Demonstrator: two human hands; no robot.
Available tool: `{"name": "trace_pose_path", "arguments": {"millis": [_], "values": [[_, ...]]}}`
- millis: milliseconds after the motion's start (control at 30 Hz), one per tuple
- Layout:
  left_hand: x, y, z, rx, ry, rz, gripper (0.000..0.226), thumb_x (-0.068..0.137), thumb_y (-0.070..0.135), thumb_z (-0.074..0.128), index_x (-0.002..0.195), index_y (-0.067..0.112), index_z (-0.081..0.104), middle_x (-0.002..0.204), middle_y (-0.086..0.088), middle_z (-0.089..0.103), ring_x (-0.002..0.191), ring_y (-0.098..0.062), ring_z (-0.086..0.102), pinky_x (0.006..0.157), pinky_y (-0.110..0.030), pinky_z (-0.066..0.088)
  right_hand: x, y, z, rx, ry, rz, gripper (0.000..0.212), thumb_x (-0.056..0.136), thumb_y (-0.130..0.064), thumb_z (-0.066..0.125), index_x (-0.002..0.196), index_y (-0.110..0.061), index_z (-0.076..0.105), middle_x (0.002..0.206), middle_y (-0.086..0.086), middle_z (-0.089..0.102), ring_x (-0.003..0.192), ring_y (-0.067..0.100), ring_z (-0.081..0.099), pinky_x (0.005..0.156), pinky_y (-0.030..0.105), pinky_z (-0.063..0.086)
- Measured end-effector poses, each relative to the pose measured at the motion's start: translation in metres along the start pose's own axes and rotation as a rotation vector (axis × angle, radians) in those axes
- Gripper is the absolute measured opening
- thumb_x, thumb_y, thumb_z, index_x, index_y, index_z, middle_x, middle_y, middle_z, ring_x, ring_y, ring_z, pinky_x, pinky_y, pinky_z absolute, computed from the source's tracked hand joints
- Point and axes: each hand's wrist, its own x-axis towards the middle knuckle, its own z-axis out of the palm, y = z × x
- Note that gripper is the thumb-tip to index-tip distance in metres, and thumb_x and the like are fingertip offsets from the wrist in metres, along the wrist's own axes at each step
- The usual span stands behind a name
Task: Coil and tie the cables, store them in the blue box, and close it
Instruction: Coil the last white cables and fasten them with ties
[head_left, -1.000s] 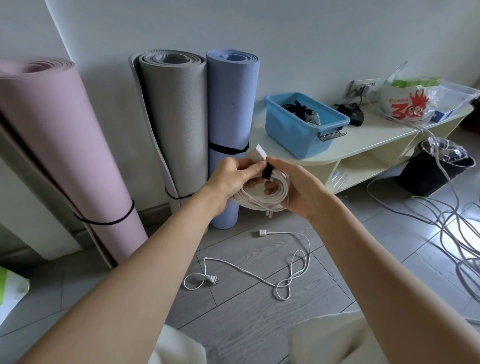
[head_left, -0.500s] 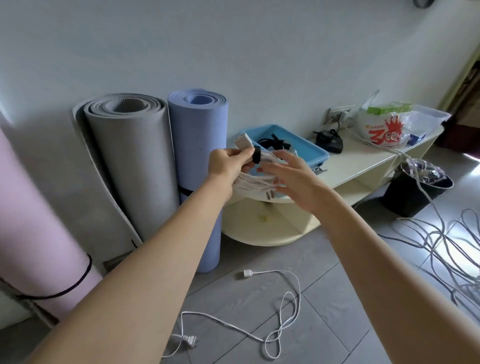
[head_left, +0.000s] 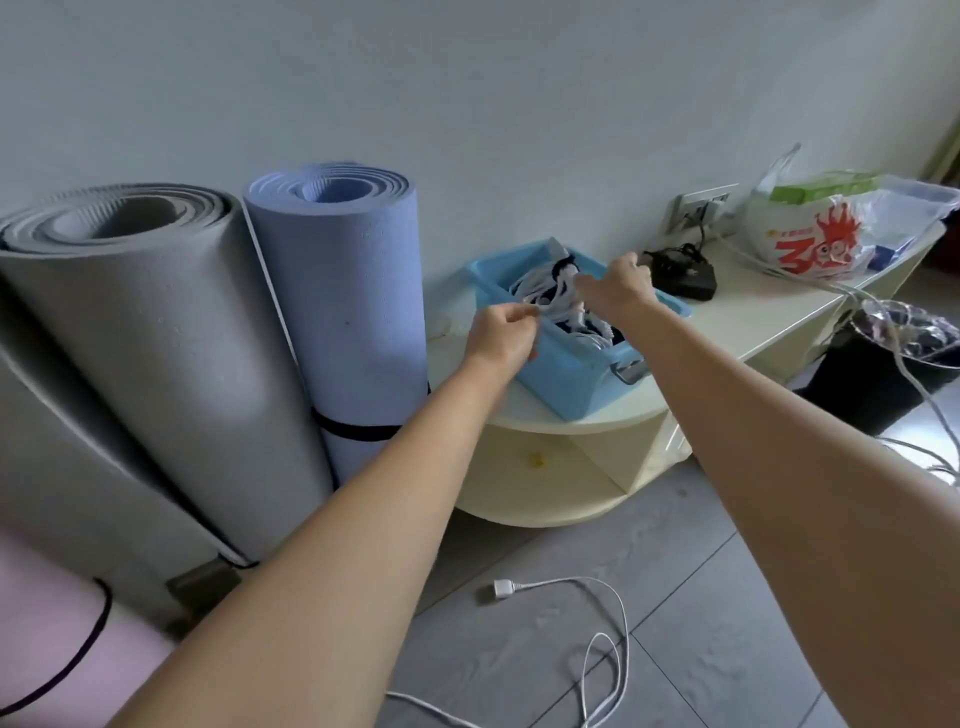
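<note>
White coiled cable (head_left: 558, 299) lies over the open blue box (head_left: 566, 374) on the cream shelf unit (head_left: 753, 322). My right hand (head_left: 618, 291) grips the bundle from above, fingers curled round it. My left hand (head_left: 506, 335) pinches its near edge at the box rim. A loose white cable (head_left: 597, 649) lies on the floor.
</note>
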Motion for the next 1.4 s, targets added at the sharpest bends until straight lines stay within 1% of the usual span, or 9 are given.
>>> {"name": "trace_pose_path", "arguments": {"millis": [200, 333, 467, 733, 867, 1000, 1233, 1300, 1400], "values": [[-0.020, -0.029, -0.016, 0.011, -0.072, -0.043, 0.032, 0.095, 0.002, 0.035, 0.074, 0.014, 0.057, 0.073, 0.000, 0.061, 0.066, -0.010, 0.059, 0.060, -0.016, 0.048, -0.060, 0.023, 0.011, 0.161, 0.337, -0.534, 0.030, 0.082, -0.002, 0.039, 0.082, -0.003, 0.069, 0.092, 0.011, 0.068, 0.086, 0.024, 0.059, 0.077, 0.027, 0.039], [-0.056, -0.083, -0.035, 0.157, -0.184, -0.141, 0.034, 0.094, 0.001, 0.035, 0.073, 0.015, 0.059, 0.071, -0.002, 0.063, 0.059, -0.006, 0.059, 0.057, -0.014, 0.048, -0.112, 0.073, 0.066, 0.069, 0.136, -0.697, 0.027, 0.075, -0.012, 0.040, 0.065, -0.005, 0.065, 0.070, 0.006, 0.065, 0.062, 0.024, 0.058, 0.058, 0.035, 0.048], [-0.064, -0.147, -0.060, 0.336, -0.189, -0.290, 0.033, 0.096, 0.002, 0.034, 0.080, 0.012, 0.061, 0.078, -0.004, 0.064, 0.064, -0.008, 0.059, 0.060, -0.014, 0.047, -0.129, 0.138, 0.134, -0.135, -0.126, -0.520, 0.028, 0.077, -0.013, 0.039, 0.073, -0.006, 0.066, 0.078, 0.009, 0.066, 0.075, 0.034, 0.058, 0.064, 0.037, 0.048], [-0.028, -0.222, -0.056, 0.439, -0.206, -0.400, 0.030, 0.094, 0.003, 0.033, 0.089, 0.011, 0.061, 0.086, -0.007, 0.063, 0.066, -0.008, 0.058, 0.061, -0.015, 0.046, -0.095, 0.188, 0.205, -0.293, -0.237, -0.289, 0.028, 0.084, 0.000, 0.043, 0.098, -0.002, 0.067, 0.108, 0.018, 0.058, 0.101, 0.037, 0.053, 0.079, 0.039, 0.048], [-0.013, -0.250, -0.034, 0.455, -0.221, -0.342, 0.028, 0.091, 0.001, 0.037, 0.086, 0.009, 0.063, 0.088, -0.010, 0.064, 0.079, -0.020, 0.061, 0.076, -0.029, 0.053, -0.061, 0.201, 0.235, -0.401, -0.371, -0.200, 0.050, 0.090, -0.001, 0.040, 0.139, -0.011, 0.039, 0.152, 0.014, 0.017, 0.131, 0.036, 0.028, 0.100, 0.043, 0.035], [-0.003, -0.275, -0.026, 0.510, -0.194, -0.333, 0.033, 0.088, 0.002, 0.040, 0.068, 0.019, 0.060, 0.093, -0.013, 0.069, 0.092, -0.027, 0.065, 0.088, -0.037, 0.053, -0.026, 0.210, 0.256, -0.418, -0.381, -0.106, 0.057, 0.091, -0.004, 0.036, 0.144, -0.022, 0.025, 0.157, 0.002, -0.007, 0.139, 0.030, 0.015, 0.106, 0.041, 0.028], [-0.009, -0.322, -0.027, 0.519, -0.146, -0.423, 0.037, 0.089, -0.003, 0.039, 0.060, 0.016, 0.051, 0.065, -0.002, 0.055, 0.065, -0.016, 0.051, 0.066, -0.027, 0.044, -0.068, 0.206, 0.280, -0.452, -0.152, -0.405, 0.050, 0.083, -0.005, 0.047, 0.132, -0.012, 0.045, 0.149, 0.009, 0.026, 0.132, 0.032, 0.026, 0.101, 0.041, 0.028], [-0.026, -0.334, -0.032, 0.692, -0.242, -0.426, 0.026, 0.089, 0.001, 0.047, 0.065, 0.011, 0.053, 0.070, -0.008, 0.055, 0.071, -0.022, 0.055, 0.069, -0.028, 0.040, -0.105, 0.226, 0.288, -0.479, -0.353, -0.527, 0.050, 0.084, -0.011, 0.052, 0.133, -0.013, 0.045, 0.146, 0.010, 0.028, 0.127, 0.032, 0.031, 0.099, 0.042, 0.032], [-0.056, -0.352, -0.051, 0.965, -0.497, -0.429, 0.020, 0.088, 0.008, 0.053, 0.101, 0.012, 0.068, 0.108, -0.010, 0.067, 0.106, -0.027, 0.059, 0.090, -0.030, 0.046, -0.132, 0.273, 0.295, -0.669, -0.704, -0.512, 0.065, 0.087, -0.001, 0.045, 0.144, -0.025, 0.028, 0.155, 0.006, 0.007, 0.133, 0.033, 0.024, 0.101, 0.045, 0.038]]}}
